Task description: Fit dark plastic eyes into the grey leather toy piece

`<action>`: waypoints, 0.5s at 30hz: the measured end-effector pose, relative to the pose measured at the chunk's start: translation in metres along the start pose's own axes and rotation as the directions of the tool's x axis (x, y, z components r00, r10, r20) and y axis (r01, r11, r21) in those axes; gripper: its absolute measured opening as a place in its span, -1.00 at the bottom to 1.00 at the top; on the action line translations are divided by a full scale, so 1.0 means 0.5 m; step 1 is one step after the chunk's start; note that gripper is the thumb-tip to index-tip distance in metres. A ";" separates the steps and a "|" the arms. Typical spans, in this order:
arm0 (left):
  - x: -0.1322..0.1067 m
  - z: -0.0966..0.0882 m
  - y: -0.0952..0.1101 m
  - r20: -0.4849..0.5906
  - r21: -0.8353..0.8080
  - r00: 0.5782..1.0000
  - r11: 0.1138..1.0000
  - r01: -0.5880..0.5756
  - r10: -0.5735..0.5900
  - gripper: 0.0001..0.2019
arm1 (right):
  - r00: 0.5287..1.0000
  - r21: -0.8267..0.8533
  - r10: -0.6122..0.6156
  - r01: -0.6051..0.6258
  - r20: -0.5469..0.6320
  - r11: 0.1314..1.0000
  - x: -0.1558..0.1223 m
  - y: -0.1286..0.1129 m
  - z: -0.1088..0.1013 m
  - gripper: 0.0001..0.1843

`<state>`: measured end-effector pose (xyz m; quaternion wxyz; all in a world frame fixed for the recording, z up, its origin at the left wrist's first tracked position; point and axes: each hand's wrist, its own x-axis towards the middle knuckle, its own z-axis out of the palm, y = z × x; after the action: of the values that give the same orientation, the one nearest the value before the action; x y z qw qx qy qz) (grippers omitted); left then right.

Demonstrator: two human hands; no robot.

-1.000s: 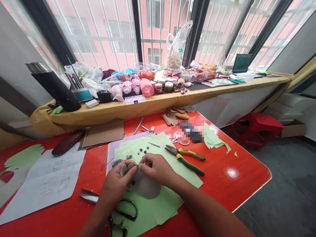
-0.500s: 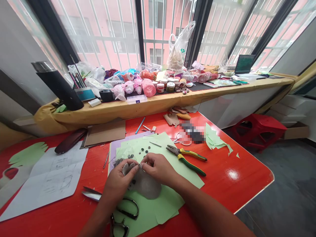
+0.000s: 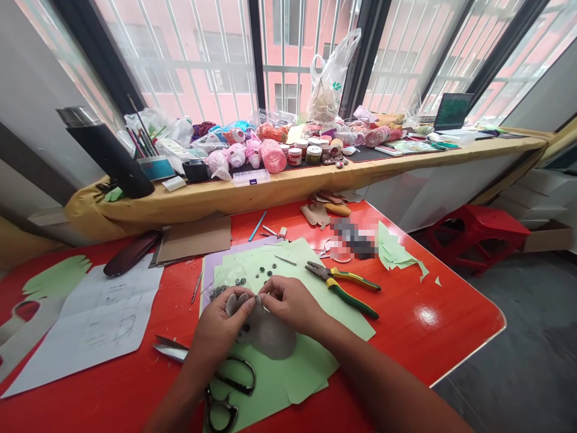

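A grey, flat cut piece [image 3: 274, 338] with rounded lobes at its upper edge, perhaps leather or felt, hangs between my two hands above green paper sheets [image 3: 311, 367]. My left hand [image 3: 224, 319] pinches its left side, with lobes standing up between thumb and fingers. At one lobe's tip my right hand [image 3: 288, 304] pinches with thumb and forefinger; any small part there is hidden. Small dark snap-like discs [image 3: 262, 270] lie just beyond the fingers, beside a clear bag [image 3: 225, 287]. Large scissors [image 3: 241, 373] lie partly under my left forearm.
Pliers [image 3: 345, 282] with green-yellow handles lie right of my hands. A drawing sheet [image 3: 108, 319] and a dark case [image 3: 132, 255] are at left on the red table [image 3: 433, 343]. Behind runs a cluttered sill [image 3: 279, 184] with a black flask [image 3: 108, 153]. A red stool [image 3: 478, 231] stands at right.
The camera view has shifted slightly, moving the whole scene a little to the right. Both hands keep their pinch on the grey piece, with hardly any finger movement.
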<state>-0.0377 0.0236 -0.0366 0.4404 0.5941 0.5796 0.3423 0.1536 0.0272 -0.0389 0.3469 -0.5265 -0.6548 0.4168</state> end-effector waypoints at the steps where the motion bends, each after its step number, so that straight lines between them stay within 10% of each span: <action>1: 0.000 0.000 0.000 -0.006 -0.001 1.000 1.000 -0.002 0.002 -0.61 | 1.000 0.004 -0.001 0.001 0.003 1.000 0.000 0.000 0.000 -0.91; 15: -0.009 0.008 0.015 -0.048 -0.079 0.999 0.997 0.020 -0.024 -0.69 | 0.991 0.084 0.032 -0.043 0.126 0.996 -0.003 -0.003 -0.011 -0.75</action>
<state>-0.0316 0.0190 -0.0307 0.4531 0.5613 0.5827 0.3743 0.1581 0.0268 -0.0353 0.3199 -0.4961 -0.6464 0.4834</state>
